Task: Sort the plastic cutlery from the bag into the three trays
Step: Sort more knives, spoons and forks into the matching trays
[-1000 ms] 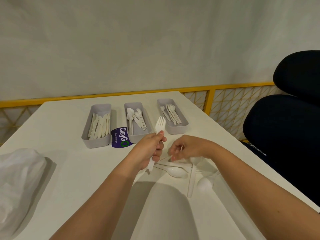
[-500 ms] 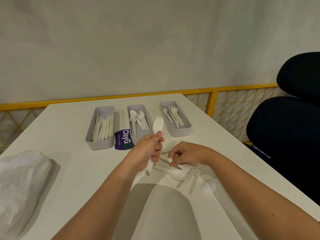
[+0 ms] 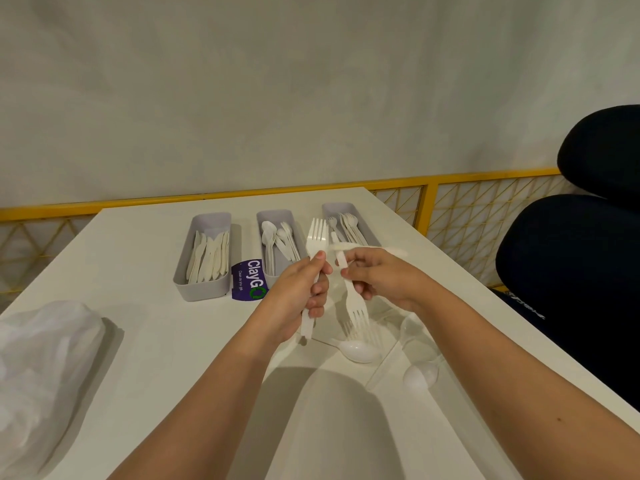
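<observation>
My left hand (image 3: 298, 292) grips a white plastic fork (image 3: 317, 237) upright, tines up. Beside it my right hand (image 3: 377, 277) holds another white fork (image 3: 355, 306) with tines hanging down, plus a second white piece (image 3: 391, 250) lying across its fingers. Two white spoons rest on the table below: a spoon (image 3: 358, 350) under the hanging fork and a second spoon (image 3: 419, 375) nearer me. Three grey trays stand in a row: the left tray (image 3: 202, 292) with knives, the middle tray (image 3: 273, 213) with spoons, the right tray (image 3: 337, 206) with forks.
A white plastic bag (image 3: 41, 372) lies at the table's left edge. A purple ClayGo sticker (image 3: 250, 280) sits between the left and middle trays. A yellow mesh railing (image 3: 460, 206) runs behind the table, and a dark chair (image 3: 575, 278) stands at the right.
My right hand has lifted off the table with a fork and another piece and come up next to my left hand. The left hand's fork stays upright.
</observation>
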Demonstrator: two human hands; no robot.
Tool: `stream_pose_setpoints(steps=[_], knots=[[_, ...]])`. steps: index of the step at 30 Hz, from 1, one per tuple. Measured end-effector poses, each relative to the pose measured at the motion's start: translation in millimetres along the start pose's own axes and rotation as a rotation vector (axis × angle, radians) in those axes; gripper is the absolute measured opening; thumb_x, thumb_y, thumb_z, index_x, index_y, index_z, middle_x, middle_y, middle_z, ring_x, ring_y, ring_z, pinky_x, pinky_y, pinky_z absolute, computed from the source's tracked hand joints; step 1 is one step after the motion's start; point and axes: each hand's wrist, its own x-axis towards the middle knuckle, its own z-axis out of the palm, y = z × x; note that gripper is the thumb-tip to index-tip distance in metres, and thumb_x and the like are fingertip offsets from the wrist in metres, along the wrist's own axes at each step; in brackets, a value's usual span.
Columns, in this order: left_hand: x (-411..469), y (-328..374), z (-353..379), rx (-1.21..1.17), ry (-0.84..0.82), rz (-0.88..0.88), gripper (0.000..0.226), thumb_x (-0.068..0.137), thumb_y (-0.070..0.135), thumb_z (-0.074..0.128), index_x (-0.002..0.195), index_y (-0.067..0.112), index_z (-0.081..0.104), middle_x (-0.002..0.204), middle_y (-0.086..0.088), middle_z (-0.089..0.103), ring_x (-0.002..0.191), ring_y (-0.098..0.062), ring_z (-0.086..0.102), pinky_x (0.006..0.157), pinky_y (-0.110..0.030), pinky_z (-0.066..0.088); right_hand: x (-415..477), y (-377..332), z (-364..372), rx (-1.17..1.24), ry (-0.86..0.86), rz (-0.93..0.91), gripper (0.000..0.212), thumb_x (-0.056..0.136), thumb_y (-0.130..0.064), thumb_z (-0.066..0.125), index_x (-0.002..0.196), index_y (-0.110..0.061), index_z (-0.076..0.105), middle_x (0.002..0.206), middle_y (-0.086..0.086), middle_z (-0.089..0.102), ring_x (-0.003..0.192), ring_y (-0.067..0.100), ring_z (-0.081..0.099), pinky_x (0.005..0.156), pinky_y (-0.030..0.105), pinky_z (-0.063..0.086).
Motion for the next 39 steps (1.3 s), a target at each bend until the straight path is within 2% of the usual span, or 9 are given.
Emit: stream_pose_setpoints(steps=[4, 11, 16, 23, 29, 33, 36, 37, 39], knots=[[0, -2, -5, -0.035, 0.021, -0.013, 0.031, 0.099, 0.034, 0.041, 0.079, 0.013, 0.049, 0.052, 0.002, 0.031, 0.039, -0.008, 0.025, 0.04, -0.02, 0.024, -3, -3, -2, -0.051, -0.107, 0.092, 0.012, 0.091, -0.005, 0.053, 0.099, -0.009, 0.06, 0.065, 0.001, 0.045, 0.055, 0.008, 0.042, 0.051, 0.02, 0.035], [4, 0, -15, -0.058, 0.065, -0.048, 0.033, 0.099, 0.036, 0.04, 0.077, 0.013, 0.049, 0.048, 0.003, 0.033, 0.037, -0.007, 0.026, 0.039, -0.019, 0.025, -9, 1, 2, -0.105, -0.274, 0.185, 0.025, 0.091, -0.005, 0.053, 0.115, 0.0, 0.059, 0.062, -0.001, 0.047, 0.056, 0.01, 0.043, 0.054, 0.022, 0.037], [4, -3, -16, -0.081, 0.075, -0.062, 0.033, 0.099, 0.037, 0.041, 0.076, 0.013, 0.048, 0.048, 0.003, 0.033, 0.037, -0.008, 0.025, 0.039, -0.019, 0.023, -9, -11, -3, 0.031, -0.117, 0.044, 0.011, 0.089, 0.0, 0.053, 0.092, -0.009, 0.056, 0.063, 0.002, 0.05, 0.051, 0.009, 0.05, 0.049, 0.021, 0.038], [5, -4, -10, -0.123, 0.138, -0.058, 0.032, 0.1, 0.034, 0.038, 0.078, 0.013, 0.046, 0.056, 0.0, 0.036, 0.036, -0.009, 0.029, 0.04, -0.02, 0.027, -7, -29, -1, 0.456, 0.101, -0.162, 0.023, 0.088, 0.009, 0.047, 0.079, -0.011, 0.046, 0.056, 0.007, 0.051, 0.044, 0.013, 0.057, 0.042, 0.02, 0.046], [7, -3, -8, -0.314, 0.107, -0.053, 0.052, 0.095, 0.056, 0.03, 0.075, 0.012, 0.051, 0.055, 0.0, 0.039, 0.035, -0.01, 0.033, 0.039, -0.018, 0.03, -4, -30, 16, 0.679, 0.259, -0.39, 0.019, 0.088, 0.007, 0.055, 0.08, -0.009, 0.048, 0.08, 0.022, 0.058, 0.068, 0.021, 0.072, 0.064, 0.021, 0.057], [11, -1, -1, -0.357, 0.125, -0.007, 0.046, 0.099, 0.047, 0.029, 0.084, 0.011, 0.052, 0.06, -0.002, 0.039, 0.04, -0.011, 0.036, 0.042, -0.022, 0.033, -6, -19, 43, 0.503, 0.428, -0.448, 0.01, 0.084, 0.001, 0.063, 0.086, -0.003, 0.054, 0.08, 0.016, 0.062, 0.078, 0.021, 0.069, 0.072, 0.026, 0.057], [13, 0, 2, -0.41, 0.129, 0.013, 0.044, 0.101, 0.041, 0.026, 0.105, 0.007, 0.055, 0.064, -0.003, 0.042, 0.046, -0.012, 0.039, 0.044, -0.023, 0.036, -12, -14, 59, 0.329, 0.393, -0.418, 0.008, 0.087, -0.004, 0.062, 0.094, -0.001, 0.062, 0.072, 0.003, 0.064, 0.062, 0.004, 0.062, 0.058, 0.018, 0.052], [12, 1, 1, -0.421, 0.129, 0.031, 0.045, 0.101, 0.04, 0.027, 0.115, 0.007, 0.054, 0.066, -0.004, 0.048, 0.048, -0.013, 0.045, 0.045, -0.023, 0.04, -12, -12, 63, 0.291, 0.352, -0.406, 0.012, 0.088, -0.009, 0.061, 0.099, -0.004, 0.064, 0.076, 0.003, 0.065, 0.063, 0.003, 0.061, 0.06, 0.017, 0.052], [11, 3, 0, -0.458, 0.143, 0.048, 0.044, 0.101, 0.04, 0.029, 0.122, 0.01, 0.053, 0.078, -0.006, 0.064, 0.06, -0.016, 0.065, 0.052, -0.024, 0.052, -12, -8, 67, 0.182, 0.281, -0.39, 0.025, 0.09, -0.019, 0.059, 0.114, -0.014, 0.065, 0.095, 0.0, 0.067, 0.086, 0.005, 0.063, 0.078, 0.019, 0.052]])
